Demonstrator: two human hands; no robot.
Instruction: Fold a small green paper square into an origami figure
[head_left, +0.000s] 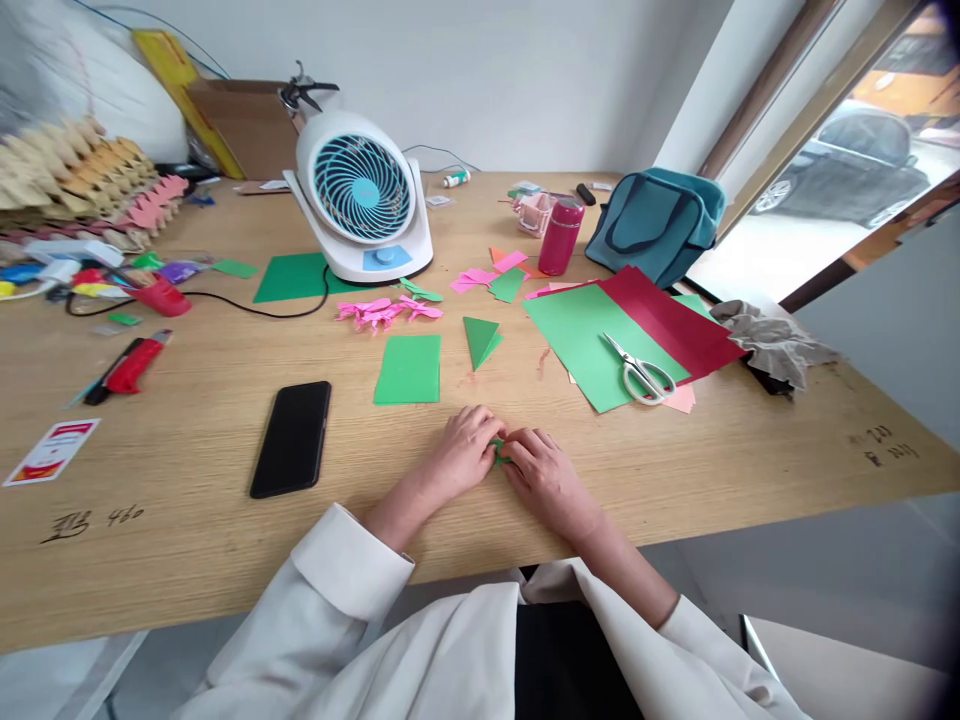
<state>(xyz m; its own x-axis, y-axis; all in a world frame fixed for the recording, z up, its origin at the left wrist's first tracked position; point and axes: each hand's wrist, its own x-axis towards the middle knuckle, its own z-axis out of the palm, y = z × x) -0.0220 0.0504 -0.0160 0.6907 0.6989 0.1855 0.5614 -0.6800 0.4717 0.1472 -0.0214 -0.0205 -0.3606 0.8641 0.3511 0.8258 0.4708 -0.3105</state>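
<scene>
Between my fingers is a small piece of green paper, mostly covered by both hands. My left hand is closed on its left side, fingertips pressed to it. From the right, my right hand is curled over it, also closed. Both hands rest low over the table near its front edge. Just beyond them lie a green paper square and a folded green paper triangle. Pink folded paper pieces sit farther back.
White scissors lie on a light green sheet over red paper at right. A black phone lies at left. Behind stand a white fan, a pink bottle and a teal bag.
</scene>
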